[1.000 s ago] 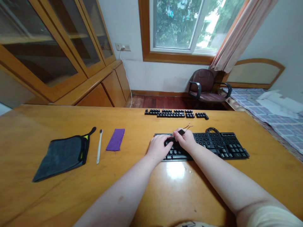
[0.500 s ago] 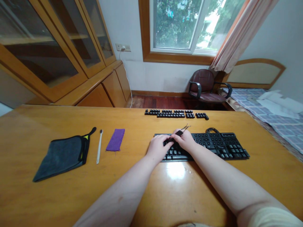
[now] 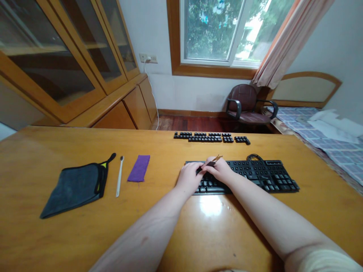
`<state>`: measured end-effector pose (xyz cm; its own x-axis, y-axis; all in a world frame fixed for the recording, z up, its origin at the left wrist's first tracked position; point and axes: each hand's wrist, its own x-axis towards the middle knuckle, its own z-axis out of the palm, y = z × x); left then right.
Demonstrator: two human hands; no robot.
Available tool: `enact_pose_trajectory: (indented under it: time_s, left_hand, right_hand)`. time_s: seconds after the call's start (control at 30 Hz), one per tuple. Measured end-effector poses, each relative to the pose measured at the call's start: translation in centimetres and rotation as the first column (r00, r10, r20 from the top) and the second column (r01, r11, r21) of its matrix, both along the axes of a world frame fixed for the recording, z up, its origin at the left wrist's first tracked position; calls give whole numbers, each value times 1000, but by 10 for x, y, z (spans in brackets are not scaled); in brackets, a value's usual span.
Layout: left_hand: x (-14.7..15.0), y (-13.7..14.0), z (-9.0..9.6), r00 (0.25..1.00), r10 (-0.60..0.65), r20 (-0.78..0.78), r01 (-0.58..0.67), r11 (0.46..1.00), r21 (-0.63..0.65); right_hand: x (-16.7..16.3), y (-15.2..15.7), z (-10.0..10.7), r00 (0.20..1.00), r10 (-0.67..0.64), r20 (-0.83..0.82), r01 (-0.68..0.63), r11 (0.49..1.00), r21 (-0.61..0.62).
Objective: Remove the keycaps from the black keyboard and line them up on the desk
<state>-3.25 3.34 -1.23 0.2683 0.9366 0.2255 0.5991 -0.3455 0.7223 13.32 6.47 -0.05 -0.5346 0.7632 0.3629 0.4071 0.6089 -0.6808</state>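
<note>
A black keyboard [image 3: 263,175] lies on the desk, several of its upper keys stripped to the switches. Over its left part, my right hand [image 3: 219,170] is closed round a keycap puller [image 3: 211,163] with a black handle and two thin wire prongs pointing up and away. My left hand [image 3: 189,175] rests at the keyboard's left end, thumb and fingers drawn together against my right fingers. Whatever lies between the fingertips is hidden. Beyond the keyboard, loose black keycaps [image 3: 205,139] stand in rows along the desk's far edge.
On the left of the wooden desk [image 3: 93,241] lie a folded dark grey cloth [image 3: 76,189], a white toothbrush [image 3: 119,177] and a purple cloth [image 3: 138,168]. The keyboard's coiled cable [image 3: 254,156] sits behind it. A chair [image 3: 246,104] stands past the desk.
The keycap puller has turned in my right hand, its prongs tipping slightly lower and to the left. Both hands stay at the same place on the keyboard.
</note>
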Motion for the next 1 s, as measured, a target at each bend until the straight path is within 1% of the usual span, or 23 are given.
enact_pose_trajectory:
  time_s: [0.1,0.2,0.3,0.4,0.5,0.6,0.7,0.8,0.9,1.0]
  left_hand:
    - [0,1,0,999,10,42,-9,1000,-24]
    - [0,0,2,996,23,84,-20,999,-33]
    - [0,-1,2,994,28,108,-25,999,-32]
    - [0,-1,3,992,35,124,-29,999,-46]
    - [0,-1,2,983,61,172,-48,995,-82]
    - [1,0,0,971,116,208,-89,987,-132]
    - [2,-1,-3,962,154,224,-125,982,-139]
    - [2,-1,-4,952,154,266,-122,984,-132]
    - [1,0,-4,929,142,343,-106,987,-121]
    - [0,0,-3,904,136,406,-90,988,-129]
  right_hand:
    - [0,0,-2,999,-11,-38,13,999,38]
    - [1,0,-2,997,21,-75,-15,997,71]
    - [2,0,-2,995,33,-92,-25,996,87]
    - [2,-1,-1,994,16,-112,-6,996,92]
    - [2,-2,-1,990,4,-139,9,996,92]
    - [2,-1,-2,989,28,-149,-13,995,96]
    - [1,0,-3,985,44,-166,-26,994,108]
    - [2,0,-4,984,23,-177,0,992,128]
    - [2,0,-3,984,-8,-179,35,988,150]
    - [1,-1,-1,988,3,-152,24,984,176]
